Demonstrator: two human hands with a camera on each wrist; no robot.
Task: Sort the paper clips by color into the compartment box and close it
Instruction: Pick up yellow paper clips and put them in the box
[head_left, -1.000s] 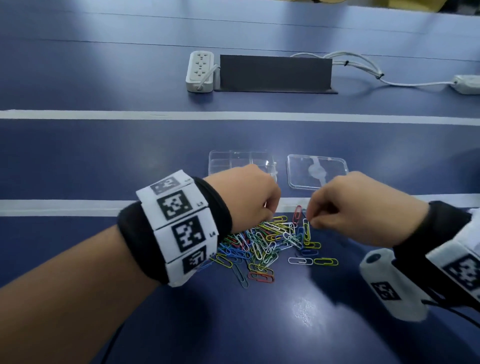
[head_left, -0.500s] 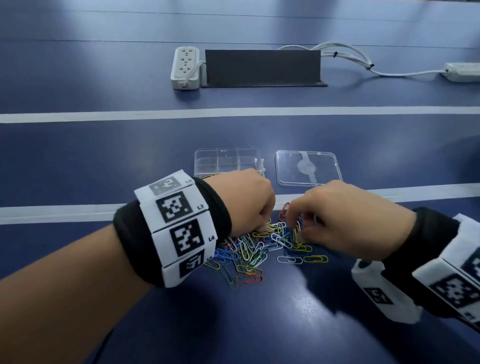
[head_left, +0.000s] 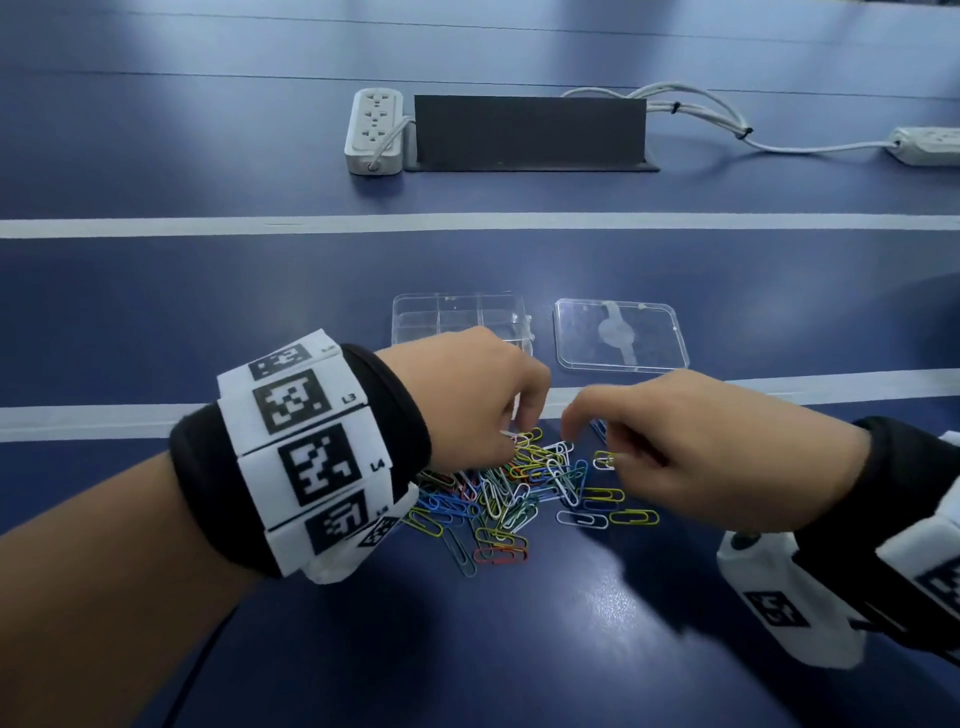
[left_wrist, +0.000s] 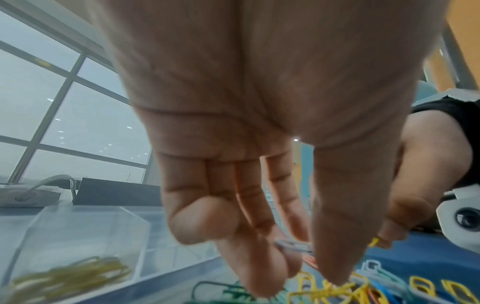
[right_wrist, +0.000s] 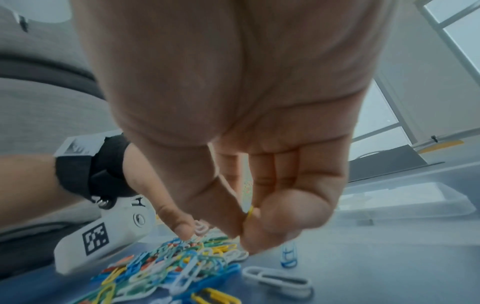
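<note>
A heap of mixed-colour paper clips lies on the blue table in front of the clear compartment box. The box is open, and its lid lies flat to its right. Several yellow clips sit in one near compartment. My left hand is over the heap's far left edge and pinches a pale clip between thumb and fingers. My right hand hovers at the heap's far right and pinches a yellow clip. The left hand hides the box's near side.
A white clip and a blue clip lie loose beside the heap. At the back of the table are a white power strip, a dark upright panel and white cables. White tape lines cross the table.
Both hands stay over the heap, fingers working among the clips. A red clip that stood upright between the hands is no longer seen. The right hand's fingers have spread slightly.
</note>
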